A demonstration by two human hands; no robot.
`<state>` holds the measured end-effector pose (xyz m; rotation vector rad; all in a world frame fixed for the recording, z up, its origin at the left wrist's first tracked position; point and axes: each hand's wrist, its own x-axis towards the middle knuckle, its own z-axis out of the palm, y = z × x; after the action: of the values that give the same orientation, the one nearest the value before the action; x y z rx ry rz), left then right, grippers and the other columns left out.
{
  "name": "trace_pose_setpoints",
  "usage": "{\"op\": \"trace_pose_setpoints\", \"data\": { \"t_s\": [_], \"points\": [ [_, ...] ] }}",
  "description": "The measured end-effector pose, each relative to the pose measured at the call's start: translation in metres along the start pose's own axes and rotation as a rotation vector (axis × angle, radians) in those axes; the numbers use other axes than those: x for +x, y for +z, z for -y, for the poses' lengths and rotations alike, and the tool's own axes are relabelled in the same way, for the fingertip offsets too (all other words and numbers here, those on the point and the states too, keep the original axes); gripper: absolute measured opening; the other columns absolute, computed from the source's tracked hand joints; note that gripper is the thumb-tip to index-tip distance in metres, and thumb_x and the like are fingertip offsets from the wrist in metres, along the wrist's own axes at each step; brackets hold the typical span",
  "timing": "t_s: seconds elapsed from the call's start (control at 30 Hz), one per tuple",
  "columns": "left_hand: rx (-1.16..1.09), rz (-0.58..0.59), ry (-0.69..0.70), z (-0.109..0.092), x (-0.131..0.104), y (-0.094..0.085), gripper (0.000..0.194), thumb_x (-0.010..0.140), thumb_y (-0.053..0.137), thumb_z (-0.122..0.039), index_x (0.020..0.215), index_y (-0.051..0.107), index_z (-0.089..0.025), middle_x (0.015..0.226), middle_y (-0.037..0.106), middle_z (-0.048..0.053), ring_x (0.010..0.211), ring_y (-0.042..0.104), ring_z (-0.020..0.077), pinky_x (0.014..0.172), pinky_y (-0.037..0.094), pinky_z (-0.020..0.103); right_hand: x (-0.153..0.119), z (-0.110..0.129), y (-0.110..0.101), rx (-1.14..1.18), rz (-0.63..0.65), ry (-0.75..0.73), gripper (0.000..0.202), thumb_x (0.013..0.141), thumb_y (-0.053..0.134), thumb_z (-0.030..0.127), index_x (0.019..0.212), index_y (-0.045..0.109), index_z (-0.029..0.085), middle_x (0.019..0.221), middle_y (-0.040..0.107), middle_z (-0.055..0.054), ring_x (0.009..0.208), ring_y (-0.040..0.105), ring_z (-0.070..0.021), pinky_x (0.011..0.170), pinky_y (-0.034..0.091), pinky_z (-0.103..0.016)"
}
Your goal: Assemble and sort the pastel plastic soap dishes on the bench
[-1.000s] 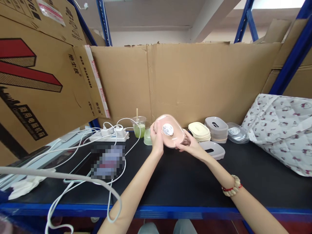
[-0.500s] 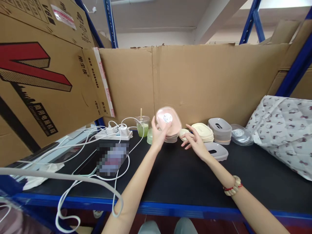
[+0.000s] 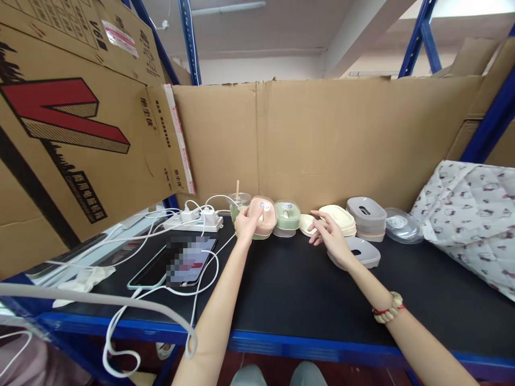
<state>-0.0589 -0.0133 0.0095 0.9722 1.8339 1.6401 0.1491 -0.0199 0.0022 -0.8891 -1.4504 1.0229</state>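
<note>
My left hand [image 3: 246,229] is closed on a pink lidded box [image 3: 269,222] that bears a round label. A greenish rim shows just under the pink box. Right beside it stands a green lidded box [image 3: 288,219] with a similar label, on a greyish clear base. My right hand [image 3: 330,236] hovers with loosely spread fingers and holds nothing. Behind those fingers lie a small cream lid [image 3: 306,224] and a stack of cream lids [image 3: 341,217]. A grey slotted lid [image 3: 364,253] lies beside my right wrist.
Grey slotted pieces [image 3: 366,217] are stacked at the right, near clear lids [image 3: 402,225] and a patterned quilted bag [image 3: 475,225]. To the left are a drink cup [image 3: 238,201], a power strip [image 3: 213,221], phones [image 3: 193,265] and loose white cables. Cardboard [image 3: 341,139] walls the back.
My left hand has brought the pink box down and to the left, from a tilted hold to rest above a green piece. The green box now shows. My right hand stays nearly in place.
</note>
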Motion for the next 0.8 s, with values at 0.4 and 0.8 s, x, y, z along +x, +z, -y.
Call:
{"op": "trace_pose_setpoints", "data": {
  "t_s": [0.4,0.8],
  "points": [
    [0.005,0.09,-0.101,0.002,0.0,0.003,0.074,0.064,0.077,-0.037,0.125,0.045,-0.01,0.118,0.054,0.017,0.101,0.059,0.0239,0.079,0.05,0.032,0.002,-0.025,-0.002,-0.242,0.055,-0.123,0.047,0.066,0.058,0.048,0.105,0.053,0.021,0.104,0.055,-0.008,0.073,0.061,-0.0177,0.043,0.05,-0.024],
    [0.42,0.069,0.392,0.001,-0.008,0.002,0.048,0.068,0.066,-0.003,0.113,0.059,-0.017,0.109,0.058,0.01,0.107,0.055,0.024,0.094,0.043,0.035,0.007,-0.065,-0.005,-0.51,0.285,-0.273,0.059,0.075,0.053,0.032,0.132,0.042,0.022,0.137,0.041,-0.012,0.115,0.051,-0.0261,0.092,0.046,-0.046]
  ]
}}
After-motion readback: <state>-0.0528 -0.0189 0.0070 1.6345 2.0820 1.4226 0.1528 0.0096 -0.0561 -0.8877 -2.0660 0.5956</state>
